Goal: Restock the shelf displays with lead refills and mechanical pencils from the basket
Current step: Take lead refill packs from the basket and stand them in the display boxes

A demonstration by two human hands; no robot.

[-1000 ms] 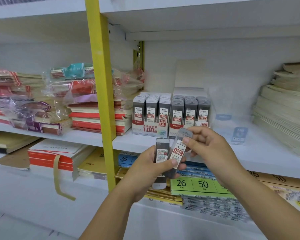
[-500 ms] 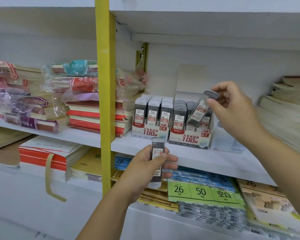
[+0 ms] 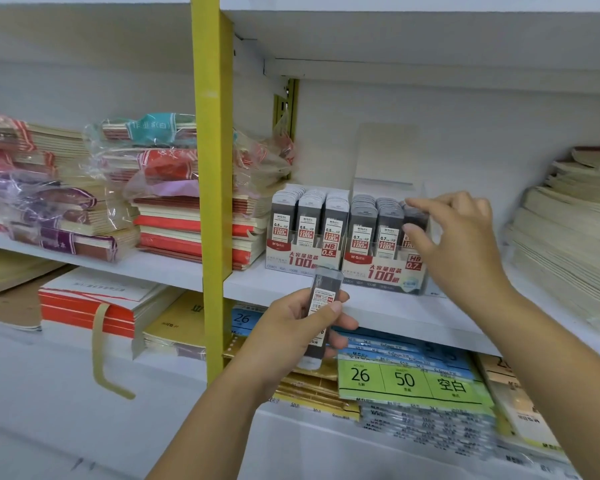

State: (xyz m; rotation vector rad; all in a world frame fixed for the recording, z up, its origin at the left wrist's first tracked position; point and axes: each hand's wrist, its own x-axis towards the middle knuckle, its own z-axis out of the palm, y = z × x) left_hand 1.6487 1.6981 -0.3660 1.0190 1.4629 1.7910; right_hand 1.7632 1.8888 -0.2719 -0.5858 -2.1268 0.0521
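Two display boxes of grey lead refill cases stand on the white shelf (image 3: 378, 308): a 0.5 box (image 3: 302, 261) on the left and a 0.7 box (image 3: 383, 273) on the right. My right hand (image 3: 458, 247) reaches to the rightmost column of the 0.7 box and pinches a lead refill case (image 3: 417, 220) between index finger and thumb, the case sitting down in that column. My left hand (image 3: 288, 337) is lower, in front of the shelf edge, and grips an upright lead refill case (image 3: 323, 299); a second case may sit behind it. No basket or mechanical pencils are in view.
A yellow upright post (image 3: 212, 202) stands just left of the display boxes. Stacked notebooks (image 3: 187, 233) fill the shelf at left, some in plastic wrap. A tall paper stack (image 3: 568, 258) sits at right. Green and blue paper packs (image 3: 409, 379) lie on the shelf below.
My right hand carried one refill case from my left hand up to the 0.7 box and lowered it into the rightmost column. My left hand stayed low, still gripping its case.
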